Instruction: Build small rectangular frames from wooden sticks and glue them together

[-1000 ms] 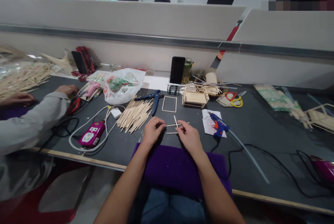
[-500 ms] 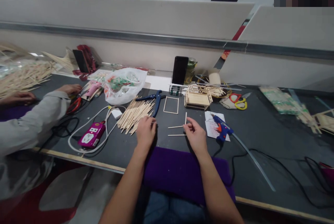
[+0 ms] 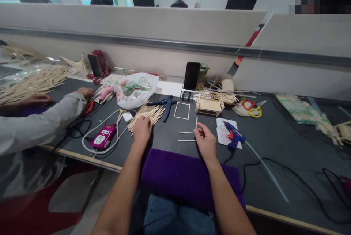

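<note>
My left hand (image 3: 142, 129) rests on the near side of a pile of thin wooden sticks (image 3: 157, 113). Its fingers are bent down among them, and the fingertips are hidden. In my right hand (image 3: 206, 140), thumb and fingers pinch a short wooden stick (image 3: 196, 122) that points away from me. Two more sticks lie sideways to the left of that hand: an upper stick (image 3: 185, 132) and a lower stick (image 3: 187, 140), their right ends close to my fingers. Farther back lies a rectangular stick frame (image 3: 182, 110), flat on the dark table (image 3: 167, 138).
Blue cutters (image 3: 168, 109) lie beside the pile. A blue glue gun (image 3: 233, 135) rests on paper to the right, its cord trailing. Behind are a small stick model (image 3: 210, 105), scissors (image 3: 252, 109) and a phone (image 3: 192, 76). At left are a purple power strip (image 3: 103, 137) and a co-worker's sleeve (image 3: 55, 118).
My left hand has moved left onto the stick pile. My right hand keeps its pinch on the short stick in nearly the same place. The view has shifted slightly.
</note>
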The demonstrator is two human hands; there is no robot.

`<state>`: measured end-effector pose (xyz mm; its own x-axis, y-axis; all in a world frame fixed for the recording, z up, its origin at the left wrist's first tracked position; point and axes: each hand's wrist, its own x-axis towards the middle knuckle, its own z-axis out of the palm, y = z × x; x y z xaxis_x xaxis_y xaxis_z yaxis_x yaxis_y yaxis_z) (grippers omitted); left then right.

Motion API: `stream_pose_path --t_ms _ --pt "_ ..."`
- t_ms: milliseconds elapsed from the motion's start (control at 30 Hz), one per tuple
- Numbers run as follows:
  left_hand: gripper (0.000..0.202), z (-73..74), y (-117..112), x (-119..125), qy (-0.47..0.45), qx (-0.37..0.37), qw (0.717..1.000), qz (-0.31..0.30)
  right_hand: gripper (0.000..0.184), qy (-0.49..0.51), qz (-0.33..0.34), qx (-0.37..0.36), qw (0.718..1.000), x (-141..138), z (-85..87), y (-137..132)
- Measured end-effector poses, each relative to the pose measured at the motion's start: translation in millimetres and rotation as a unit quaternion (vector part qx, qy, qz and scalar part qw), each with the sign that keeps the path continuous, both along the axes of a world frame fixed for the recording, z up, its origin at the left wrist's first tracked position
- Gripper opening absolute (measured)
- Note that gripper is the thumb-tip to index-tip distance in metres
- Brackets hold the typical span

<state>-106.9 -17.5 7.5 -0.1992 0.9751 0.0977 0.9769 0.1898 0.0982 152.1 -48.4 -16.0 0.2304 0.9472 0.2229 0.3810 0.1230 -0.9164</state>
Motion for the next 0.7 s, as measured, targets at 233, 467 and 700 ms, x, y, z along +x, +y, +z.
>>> stream_pose_path --t_ms 233,467,700 --pt "0.019 7.5 0.6 -10.7 -0.034 0.008 0.999 0.033 0.037 -0.020 0.010 0.001 1.000 -1.6 -1.8 0.6" --pt "0.023 20.3 3.6 -14.9 -0.030 0.001 0.997 0.070 0.036 -0.015 0.019 -0.005 1.000 -4.0 -2.3 0.9" --pt "0.019 14.5 4.8 -8.2 -0.048 0.060 0.997 0.026 0.036 -0.021 0.023 0.003 1.000 -5.7 -3.3 -0.4"
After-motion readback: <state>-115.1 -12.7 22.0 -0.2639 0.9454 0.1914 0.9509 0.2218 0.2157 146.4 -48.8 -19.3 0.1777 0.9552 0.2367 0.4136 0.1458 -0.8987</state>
